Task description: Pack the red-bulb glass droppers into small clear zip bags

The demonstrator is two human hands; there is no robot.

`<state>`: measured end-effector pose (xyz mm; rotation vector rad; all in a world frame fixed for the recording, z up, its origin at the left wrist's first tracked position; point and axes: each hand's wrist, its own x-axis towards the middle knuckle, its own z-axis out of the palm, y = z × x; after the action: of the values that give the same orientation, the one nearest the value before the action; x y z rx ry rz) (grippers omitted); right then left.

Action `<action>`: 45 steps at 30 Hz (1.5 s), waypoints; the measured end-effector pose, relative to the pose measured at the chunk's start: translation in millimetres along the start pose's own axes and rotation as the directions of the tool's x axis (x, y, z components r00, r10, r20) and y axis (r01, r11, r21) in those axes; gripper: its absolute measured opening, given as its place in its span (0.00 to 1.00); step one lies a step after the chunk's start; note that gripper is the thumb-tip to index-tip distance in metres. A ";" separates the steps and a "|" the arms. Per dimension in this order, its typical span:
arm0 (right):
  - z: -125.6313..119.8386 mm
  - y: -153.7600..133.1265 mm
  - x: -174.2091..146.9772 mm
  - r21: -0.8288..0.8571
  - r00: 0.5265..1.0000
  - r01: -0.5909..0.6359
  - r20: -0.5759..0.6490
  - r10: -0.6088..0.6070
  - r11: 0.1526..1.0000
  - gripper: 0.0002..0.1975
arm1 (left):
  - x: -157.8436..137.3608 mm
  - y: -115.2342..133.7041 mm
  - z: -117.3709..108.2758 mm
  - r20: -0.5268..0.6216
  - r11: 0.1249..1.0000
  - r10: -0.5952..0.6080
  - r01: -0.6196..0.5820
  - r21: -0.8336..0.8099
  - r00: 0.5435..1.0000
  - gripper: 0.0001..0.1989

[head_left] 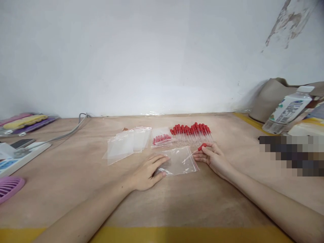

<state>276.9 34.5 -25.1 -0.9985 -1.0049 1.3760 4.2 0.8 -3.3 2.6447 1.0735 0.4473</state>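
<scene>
In front of me a clear zip bag lies flat on the wooden table. My left hand rests on its left side, fingers and thumb apart. My right hand, at the bag's right edge, pinches the red rubber bulb of a dropper. The dropper's clear thin stem points left, over or inside the bag; I cannot tell which. Behind it lies a row of several more red-bulbed droppers. Left of that row, a zip bag has several red-bulbed droppers in it. Further left are several flat clear bags.
A power strip with a grey cable lies at the left, near a phone and a pink slotted item. Coloured packs lie at the back left. A plastic bottle and a grey-brown bag stand at the right.
</scene>
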 end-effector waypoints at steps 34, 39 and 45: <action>-5.4 -9.3 2.7 -0.619 0.807 0.483 0.589 -0.040 0.620 0.12 | 1.5 -0.7 1.6 -0.029 1.000 0.020 -0.020 -0.004 0.999 0.22; -0.3 -19.4 -3.1 -0.558 0.697 0.603 0.716 -0.037 0.571 0.16 | 1.7 -1.1 1.7 -0.018 1.000 0.020 -0.020 -0.002 1.000 0.21; -0.1 -25.1 -11.0 -0.650 0.842 0.400 0.539 0.021 0.646 0.17 | 1.9 -2.3 0.7 0.031 1.000 -0.006 0.005 0.018 0.999 0.20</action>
<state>284.5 24.3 -0.8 -1.0659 -2.1502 1.0355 4.3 3.7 -4.4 2.6542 1.0798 0.3955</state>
